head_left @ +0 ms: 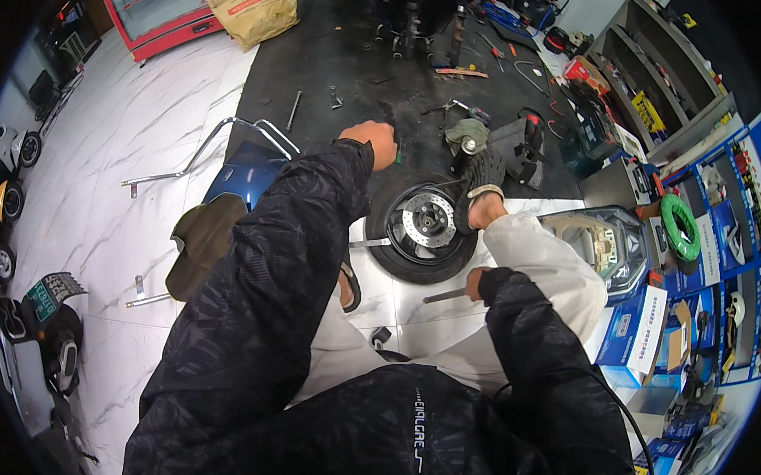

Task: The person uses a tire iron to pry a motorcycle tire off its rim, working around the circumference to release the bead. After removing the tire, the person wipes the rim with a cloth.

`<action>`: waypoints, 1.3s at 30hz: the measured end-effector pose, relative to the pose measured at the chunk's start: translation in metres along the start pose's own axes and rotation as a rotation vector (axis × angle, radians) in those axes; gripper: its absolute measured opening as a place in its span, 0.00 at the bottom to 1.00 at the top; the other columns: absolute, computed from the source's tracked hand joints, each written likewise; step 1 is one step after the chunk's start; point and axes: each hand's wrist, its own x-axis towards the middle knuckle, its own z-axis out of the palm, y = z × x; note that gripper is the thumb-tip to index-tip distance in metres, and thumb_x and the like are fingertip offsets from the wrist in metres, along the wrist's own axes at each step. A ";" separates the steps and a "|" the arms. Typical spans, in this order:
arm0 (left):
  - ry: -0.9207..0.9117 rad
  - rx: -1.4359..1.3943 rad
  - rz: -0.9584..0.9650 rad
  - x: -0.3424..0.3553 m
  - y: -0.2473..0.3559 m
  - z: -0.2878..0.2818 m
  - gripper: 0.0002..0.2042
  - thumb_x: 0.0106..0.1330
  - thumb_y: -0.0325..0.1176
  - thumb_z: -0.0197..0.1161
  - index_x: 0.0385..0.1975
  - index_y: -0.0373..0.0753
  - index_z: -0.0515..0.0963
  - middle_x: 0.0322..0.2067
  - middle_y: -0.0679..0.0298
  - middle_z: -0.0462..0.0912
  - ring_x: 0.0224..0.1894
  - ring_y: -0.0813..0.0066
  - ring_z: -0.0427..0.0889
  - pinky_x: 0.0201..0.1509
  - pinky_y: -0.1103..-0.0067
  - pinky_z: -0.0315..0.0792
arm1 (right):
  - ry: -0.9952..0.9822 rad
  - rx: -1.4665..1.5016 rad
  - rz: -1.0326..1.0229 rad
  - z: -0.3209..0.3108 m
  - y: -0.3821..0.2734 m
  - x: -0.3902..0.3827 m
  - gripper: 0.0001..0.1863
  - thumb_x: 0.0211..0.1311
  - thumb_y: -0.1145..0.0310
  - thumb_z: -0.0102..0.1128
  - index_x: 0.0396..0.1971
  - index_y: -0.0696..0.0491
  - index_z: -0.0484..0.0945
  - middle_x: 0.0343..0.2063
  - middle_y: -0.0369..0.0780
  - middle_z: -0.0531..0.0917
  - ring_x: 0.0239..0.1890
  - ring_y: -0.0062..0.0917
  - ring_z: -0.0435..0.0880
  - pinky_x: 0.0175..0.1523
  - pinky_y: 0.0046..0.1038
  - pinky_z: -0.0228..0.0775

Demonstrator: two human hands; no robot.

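A small wheel with a black tyre (386, 253) and a silver brake disc (429, 220) lies flat between my feet. Beyond its far left edge is my left hand (371, 138), closed like a fist; a bit of green shows beside it, and what it holds, if anything, is hidden. Close to the wheel's near right side, my right hand (475, 284) grips a dark metal bar (444, 296) that points left above the tiles. A flat silver bar (368, 244) juts out from the tyre's left side. My sandalled right foot (486, 211) rests against the tyre.
At left lie a bent chrome rail (184, 166), a blue panel (243, 173) and a brown cover (206, 240). A grey-green cloth (466, 136) sits past the wheel. A headlight unit (604, 247) and blue boxes (632, 331) line the right. Tools lie on the black mat (276, 92).
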 end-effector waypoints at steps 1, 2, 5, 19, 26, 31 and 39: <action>-0.008 0.005 -0.031 -0.002 -0.007 0.003 0.19 0.75 0.43 0.63 0.58 0.43 0.90 0.55 0.48 0.92 0.59 0.41 0.90 0.65 0.54 0.83 | 0.001 0.045 0.057 -0.017 0.010 -0.020 0.17 0.69 0.53 0.66 0.46 0.46 0.96 0.38 0.45 0.94 0.43 0.42 0.94 0.52 0.45 0.85; -0.075 0.063 -0.047 -0.001 -0.015 0.008 0.19 0.75 0.43 0.63 0.58 0.41 0.90 0.55 0.48 0.92 0.59 0.41 0.90 0.65 0.54 0.83 | 0.032 0.215 0.142 -0.034 0.019 -0.043 0.17 0.70 0.53 0.66 0.46 0.47 0.96 0.36 0.44 0.93 0.40 0.40 0.94 0.50 0.44 0.85; -0.276 0.267 -0.018 0.008 -0.038 0.015 0.20 0.74 0.42 0.62 0.55 0.35 0.90 0.54 0.47 0.92 0.60 0.43 0.90 0.63 0.53 0.84 | 0.199 0.753 0.361 -0.084 0.041 -0.122 0.18 0.71 0.53 0.65 0.45 0.48 0.96 0.28 0.41 0.92 0.32 0.34 0.93 0.43 0.40 0.84; -0.293 0.402 0.189 0.065 -0.042 0.044 0.17 0.69 0.33 0.62 0.52 0.38 0.93 0.56 0.49 0.92 0.57 0.44 0.92 0.61 0.55 0.85 | 0.632 2.099 0.102 -0.104 0.034 -0.176 0.15 0.88 0.56 0.58 0.46 0.54 0.78 0.22 0.29 0.68 0.20 0.19 0.65 0.33 0.31 0.71; -0.201 0.067 -0.128 0.033 -0.040 0.061 0.18 0.68 0.35 0.63 0.53 0.39 0.92 0.54 0.45 0.92 0.59 0.43 0.92 0.61 0.55 0.85 | 0.719 2.406 0.042 -0.095 0.010 -0.064 0.11 0.87 0.61 0.57 0.51 0.54 0.78 0.34 0.35 0.84 0.32 0.26 0.84 0.39 0.33 0.81; -0.262 -0.047 -0.185 0.013 -0.052 0.140 0.16 0.69 0.34 0.63 0.51 0.39 0.92 0.55 0.45 0.92 0.59 0.43 0.91 0.63 0.56 0.84 | 0.402 2.443 0.172 -0.085 0.039 0.028 0.24 0.87 0.42 0.54 0.48 0.50 0.82 0.22 0.29 0.69 0.17 0.20 0.62 0.24 0.28 0.54; -0.107 -0.098 -0.226 0.048 -0.039 0.322 0.43 0.68 0.45 0.77 0.79 0.32 0.65 0.78 0.43 0.68 0.79 0.44 0.71 0.75 0.57 0.75 | 0.961 1.725 0.698 -0.021 -0.026 0.146 0.32 0.86 0.45 0.51 0.37 0.60 0.89 0.31 0.55 0.90 0.39 0.55 0.90 0.49 0.50 0.79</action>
